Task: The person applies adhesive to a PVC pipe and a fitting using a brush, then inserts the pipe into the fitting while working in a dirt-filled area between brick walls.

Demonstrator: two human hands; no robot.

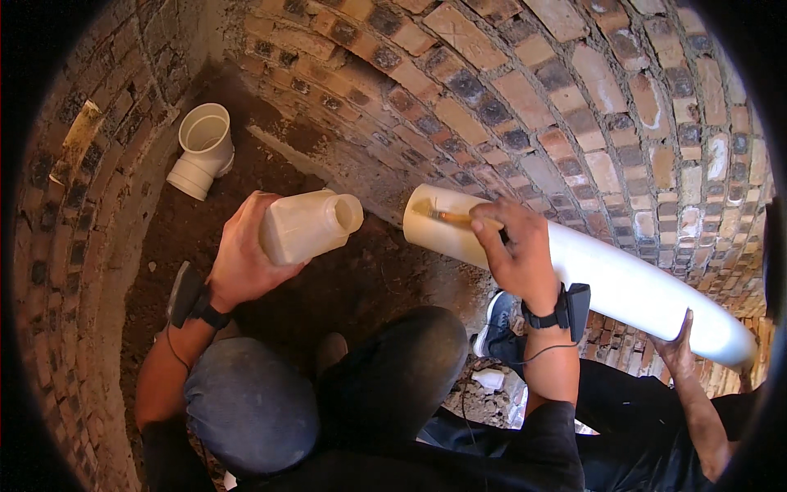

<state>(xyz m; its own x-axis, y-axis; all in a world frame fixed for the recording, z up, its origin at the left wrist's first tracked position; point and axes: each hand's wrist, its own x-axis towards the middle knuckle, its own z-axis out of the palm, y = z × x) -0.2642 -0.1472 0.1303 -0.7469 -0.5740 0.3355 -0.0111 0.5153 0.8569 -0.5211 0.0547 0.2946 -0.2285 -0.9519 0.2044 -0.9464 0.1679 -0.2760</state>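
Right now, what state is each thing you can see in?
Bottle: uncapped, tilted
Brush: bristles at the pipe's end
Left hand: closed around the bottle
Right hand: gripping the brush
Pipe: a co-worker's hand against it
Fitting: on the ground, open mouth up

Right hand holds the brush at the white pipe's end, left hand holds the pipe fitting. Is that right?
Not quite: the head view shows the left hand holding a plastic bottle; the pipe fitting is on the dirt floor. The right hand does hold the brush at the end of the white pipe.
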